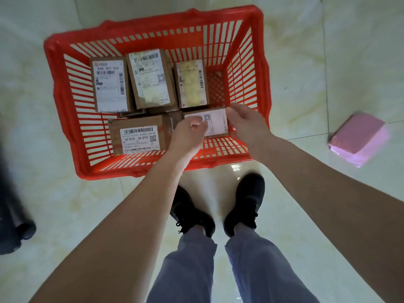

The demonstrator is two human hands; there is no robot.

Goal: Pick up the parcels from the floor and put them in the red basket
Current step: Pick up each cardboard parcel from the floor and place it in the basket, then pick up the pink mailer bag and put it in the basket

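The red basket [63, 101] stands on the floor in front of my feet and holds several brown cardboard parcels with white labels. A small labelled parcel [215, 121] is in its near right part, beside a larger box marked J6-S10 [137, 136]. My left hand [188, 136] is curled over the small parcel's left end. My right hand [247, 123] grips its right end with thumb and fingers. A pink parcel [359, 138] lies on the floor to the right of the basket, away from both hands.
The floor is pale glossy tile. My black shoes [244, 204] are just behind the basket's near rim. A dark object [13, 215] sits at the left edge of the view.
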